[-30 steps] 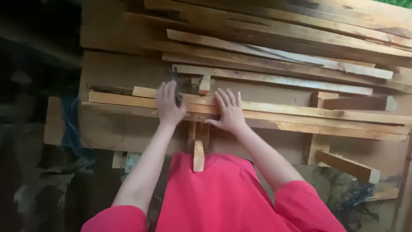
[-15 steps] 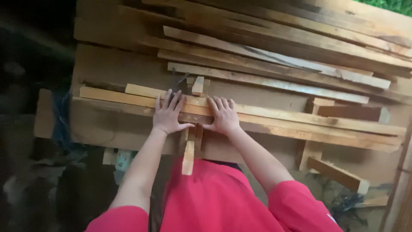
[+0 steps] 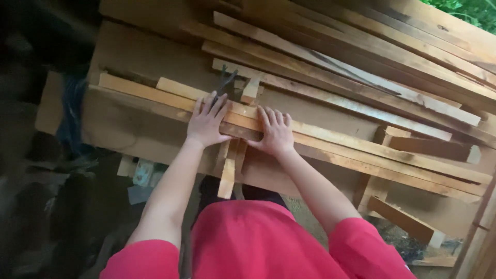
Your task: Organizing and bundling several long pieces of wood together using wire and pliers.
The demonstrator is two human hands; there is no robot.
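Observation:
My left hand [image 3: 207,122] and my right hand [image 3: 276,132] lie flat, fingers spread, on a pair of long wooden strips [image 3: 361,150] that run left to right across a wide board [image 3: 129,129]. Both palms press down on the strips, side by side, a hand's width apart. A short narrow wooden piece [image 3: 228,175] sticks out from under the strips between my hands, toward my body. A dark metal tool [image 3: 225,82] lies just beyond my left hand's fingertips. I wear red sleeves.
Several long planks [image 3: 351,77] are stacked at an angle behind the strips. Short wood blocks [image 3: 403,219] stick out at the lower right. A small block [image 3: 251,90] stands beyond my right hand. Dark ground and debris lie to the left; green leaves show at top right.
The view has shifted so the boards sit tilted and more to the right. My hands stay pressed on the strips in much the same places.

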